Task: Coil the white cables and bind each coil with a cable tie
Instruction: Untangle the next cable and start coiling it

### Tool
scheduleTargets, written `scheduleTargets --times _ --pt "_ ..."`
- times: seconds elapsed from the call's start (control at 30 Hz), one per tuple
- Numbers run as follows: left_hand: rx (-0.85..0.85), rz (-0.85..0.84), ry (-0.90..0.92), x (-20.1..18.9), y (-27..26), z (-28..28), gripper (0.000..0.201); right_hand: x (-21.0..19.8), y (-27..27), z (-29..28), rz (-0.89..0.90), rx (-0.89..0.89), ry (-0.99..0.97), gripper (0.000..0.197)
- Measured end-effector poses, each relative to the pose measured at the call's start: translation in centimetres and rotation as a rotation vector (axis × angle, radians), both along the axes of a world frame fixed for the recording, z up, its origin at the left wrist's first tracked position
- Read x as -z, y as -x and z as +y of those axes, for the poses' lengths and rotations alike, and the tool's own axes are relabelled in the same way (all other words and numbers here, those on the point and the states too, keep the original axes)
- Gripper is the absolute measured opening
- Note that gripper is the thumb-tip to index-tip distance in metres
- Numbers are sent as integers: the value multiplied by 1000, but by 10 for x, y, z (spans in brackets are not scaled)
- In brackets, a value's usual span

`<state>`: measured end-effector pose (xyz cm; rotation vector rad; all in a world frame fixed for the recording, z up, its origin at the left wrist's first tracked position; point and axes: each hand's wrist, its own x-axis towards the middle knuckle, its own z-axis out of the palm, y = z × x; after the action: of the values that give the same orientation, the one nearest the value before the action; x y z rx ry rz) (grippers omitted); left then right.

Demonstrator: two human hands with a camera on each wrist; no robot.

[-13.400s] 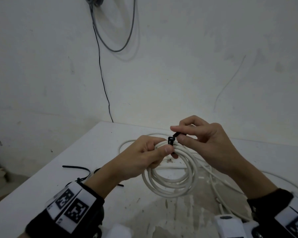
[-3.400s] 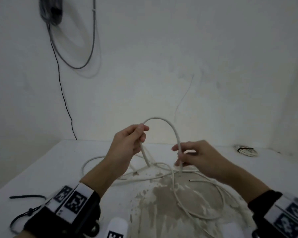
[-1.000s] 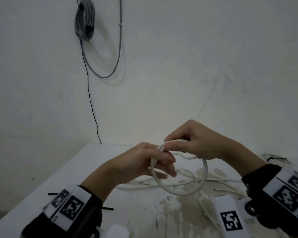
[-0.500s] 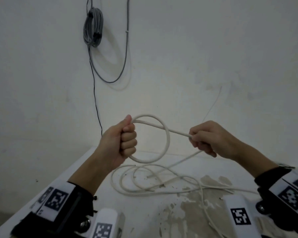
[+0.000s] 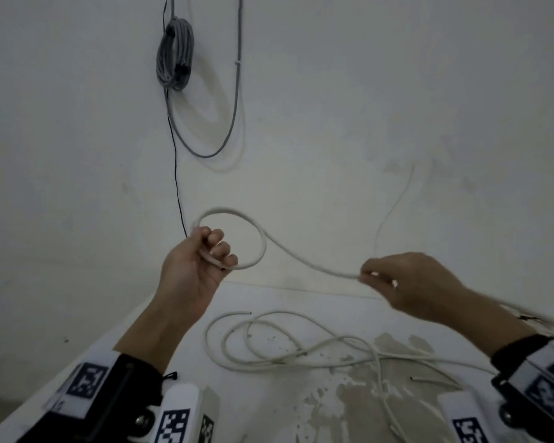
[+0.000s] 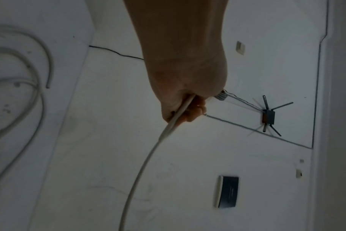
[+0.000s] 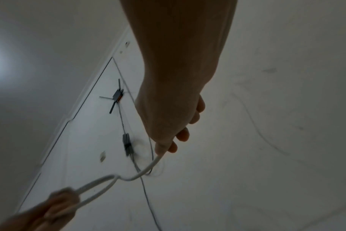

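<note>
My left hand (image 5: 205,251) is raised above the table and grips a small loop of white cable (image 5: 259,241) in its fist. From the loop the cable sags to the right into my right hand (image 5: 378,278), whose fingers pinch it. The rest of this cable trails down to loose white cable loops (image 5: 269,346) lying on the table. In the left wrist view the cable (image 6: 164,137) runs out of the left hand's fist (image 6: 180,112). In the right wrist view the right hand's fingertips (image 7: 164,150) hold the cable (image 7: 146,170), which leads to the blurred left hand (image 7: 57,201).
The white table (image 5: 269,298) has a worn, stained patch (image 5: 365,394) at the front right. A grey cable bundle (image 5: 175,52) hangs on the wall, with a thin black wire (image 5: 176,187) below it. A black cable tie end (image 5: 170,376) shows beside my left wrist.
My hands have moved further apart; the right hand slid right along the cable, which now sags between them. The left hand still grips the loop.
</note>
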<state>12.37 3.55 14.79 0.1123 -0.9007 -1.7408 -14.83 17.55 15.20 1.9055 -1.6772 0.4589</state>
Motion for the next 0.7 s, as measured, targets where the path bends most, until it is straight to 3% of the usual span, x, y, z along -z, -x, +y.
scheduleTargets --times 0.13,0.33,0.5,0.6,0.7 --pt "-145 -146 160 3 14 8 28 10 -29 -7 35 -181 -9 33" --pt "-216 -296 365 14 28 14 24 2 -60 -8 -8 -326 23 37" --pt "-243 -747 616 19 28 25 25 -17 -62 -10 42 -346 153 37" --pt "-36 -1032 658 20 27 32 40 -23 -56 -11 96 -361 258 46" --pt "443 -922 376 19 23 33 49 -19 -48 -14 182 -317 341 60"
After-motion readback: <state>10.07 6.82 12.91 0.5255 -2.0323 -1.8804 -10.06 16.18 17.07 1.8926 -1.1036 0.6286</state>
